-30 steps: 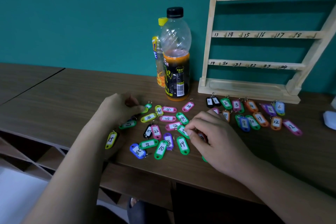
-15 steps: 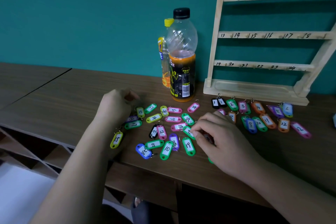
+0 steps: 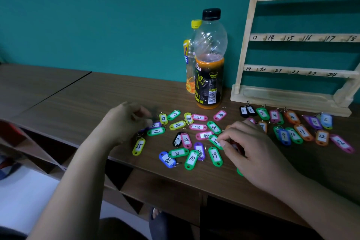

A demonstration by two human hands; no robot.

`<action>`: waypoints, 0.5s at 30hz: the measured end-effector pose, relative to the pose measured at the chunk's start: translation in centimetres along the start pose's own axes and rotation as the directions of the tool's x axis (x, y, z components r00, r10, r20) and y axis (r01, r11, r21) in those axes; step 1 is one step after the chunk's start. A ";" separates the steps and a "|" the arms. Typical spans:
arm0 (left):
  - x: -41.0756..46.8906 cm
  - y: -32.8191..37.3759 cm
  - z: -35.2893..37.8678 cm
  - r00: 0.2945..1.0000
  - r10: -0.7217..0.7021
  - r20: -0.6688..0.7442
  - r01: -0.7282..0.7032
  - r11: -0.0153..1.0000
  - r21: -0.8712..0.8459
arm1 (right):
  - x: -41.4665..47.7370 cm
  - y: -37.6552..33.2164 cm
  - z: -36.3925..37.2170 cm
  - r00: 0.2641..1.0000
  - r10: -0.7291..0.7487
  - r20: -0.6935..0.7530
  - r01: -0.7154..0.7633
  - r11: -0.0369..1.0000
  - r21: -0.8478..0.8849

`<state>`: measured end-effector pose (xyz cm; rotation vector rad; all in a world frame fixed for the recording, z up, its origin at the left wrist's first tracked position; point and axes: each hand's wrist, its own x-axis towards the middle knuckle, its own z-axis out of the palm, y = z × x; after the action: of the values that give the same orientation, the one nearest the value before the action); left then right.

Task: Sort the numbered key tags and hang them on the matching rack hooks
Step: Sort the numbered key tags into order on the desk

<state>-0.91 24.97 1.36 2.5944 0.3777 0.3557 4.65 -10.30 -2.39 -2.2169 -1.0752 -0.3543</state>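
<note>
Nearest us, the left hand (image 3: 124,121) has slid a touch leftward off the pile over the last second. Its fingers are curled and the tips blurred, so I can't tell whether it holds a tag. The right hand (image 3: 251,148) has barely budged, fingers bent down and tips pinching the end of a green plastic key tag (image 3: 214,140) mid-way along the brown wooden desk (image 3: 97,99). So this looks like sorting still, with nothing headed for a hook yet. Between the hands lies the loose scatter of coloured plastic key tags (image 3: 191,159), white labels up with handwritten numbers, mostly teens and twenties, rings attached, some overlapping. Further right sits an ordered group of low-numbered tags (image 3: 291,117), 1 at the back and 12 in front. Behind stands a clear plastic bottle of orange drink with a black cap (image 3: 209,84), with a yellow-capped bottle (image 3: 190,68) just behind it. Farthest back, the pale wooden rack (image 3: 292,38) stands against the teal wall (image 3: 97,15), and every numbered hook in view is bare.
</note>
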 end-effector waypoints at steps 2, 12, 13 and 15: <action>0.1 0.4 0.4 0.998 0.021 0.067 -0.022 1.000 0.007 | 0.0 0.0 0.0 1.000 0.002 0.001 -0.002 1.000 0.003; 1.3 1.5 1.2 0.990 -0.067 0.122 0.061 0.997 0.045 | 0.1 0.0 0.0 1.000 0.006 0.002 -0.006 1.000 0.004; 1.4 1.5 1.2 0.990 -0.072 0.119 0.067 0.997 0.050 | 0.1 0.0 0.0 1.000 0.005 0.004 -0.005 1.000 0.005; 1.5 1.5 1.2 0.989 -0.083 0.119 0.073 0.994 0.079 | 0.0 0.0 0.0 1.000 0.009 0.007 -0.009 1.000 0.004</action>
<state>1.12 23.69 1.38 2.6490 0.4556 0.1571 4.65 -10.28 -2.32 -2.2203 -1.0681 -0.3399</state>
